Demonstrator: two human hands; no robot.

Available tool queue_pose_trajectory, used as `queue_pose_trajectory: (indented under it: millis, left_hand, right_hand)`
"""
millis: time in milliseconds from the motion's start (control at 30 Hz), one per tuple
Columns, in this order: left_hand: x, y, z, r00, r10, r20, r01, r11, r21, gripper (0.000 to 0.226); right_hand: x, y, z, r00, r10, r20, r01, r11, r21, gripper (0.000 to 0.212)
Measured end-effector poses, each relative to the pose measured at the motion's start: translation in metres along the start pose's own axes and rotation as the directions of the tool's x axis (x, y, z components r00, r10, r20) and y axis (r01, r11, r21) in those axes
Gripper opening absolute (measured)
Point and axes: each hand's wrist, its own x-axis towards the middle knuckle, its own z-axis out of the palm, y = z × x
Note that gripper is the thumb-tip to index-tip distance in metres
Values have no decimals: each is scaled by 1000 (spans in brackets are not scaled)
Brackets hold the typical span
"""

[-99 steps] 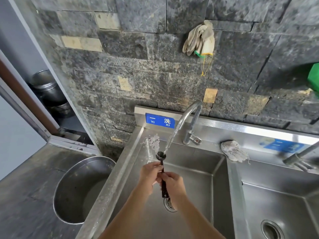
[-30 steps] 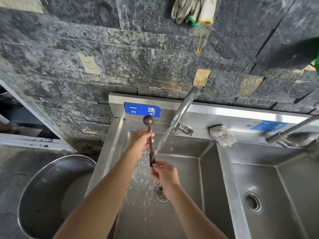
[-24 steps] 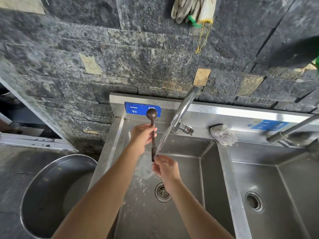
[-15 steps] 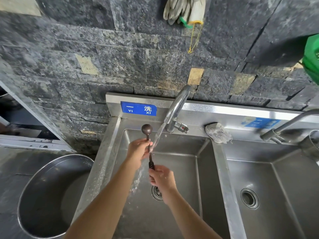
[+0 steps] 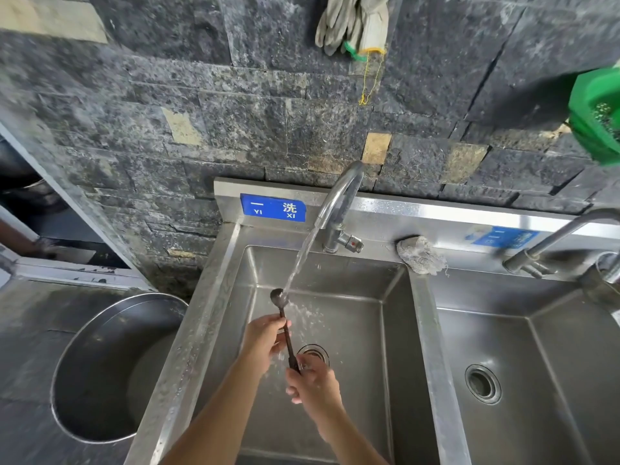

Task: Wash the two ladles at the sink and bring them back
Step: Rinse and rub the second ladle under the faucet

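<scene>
- Dark ladle (image 5: 285,330) over left basin (image 5: 352,297); long axis runs 12–6 o'clock, bowl at 12 under tap stream (image 5: 302,256).
- Left hand (image 5: 263,340) clasps mid-shaft; right hand (image 5: 313,380) grips handle end at 6.
- Second ladle not visible.

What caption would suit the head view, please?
Both hands, left hand and right hand, rinse a dark ladle under the running tap.

The ladle (image 5: 285,325) has come down: its bowl, held up by the blue sign a second ago, now sits under the stream. The left hand (image 5: 263,340) has slid lower over the drain (image 5: 313,354).
</scene>
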Motion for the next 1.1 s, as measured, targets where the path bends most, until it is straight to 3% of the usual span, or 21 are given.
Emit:
queue_pose_trajectory:
  millis: [233,467,1100]
  left_hand:
    - [-9,-16,0,1000,4,-12,-4,999,38,9]
    - [-8,-14,-4,998,67,-17,-63,982,178,15]
    - [3,5,-5,999,43,3,-43,985,164,19]
  right_hand:
    - [-15,5,-2,988,123,93,-137,976,167,22]
    - [-16,-2,1,984,122,132,-134,988,79,28]
    - [-2,-6,11,984,155,85,-164,980,110,25]
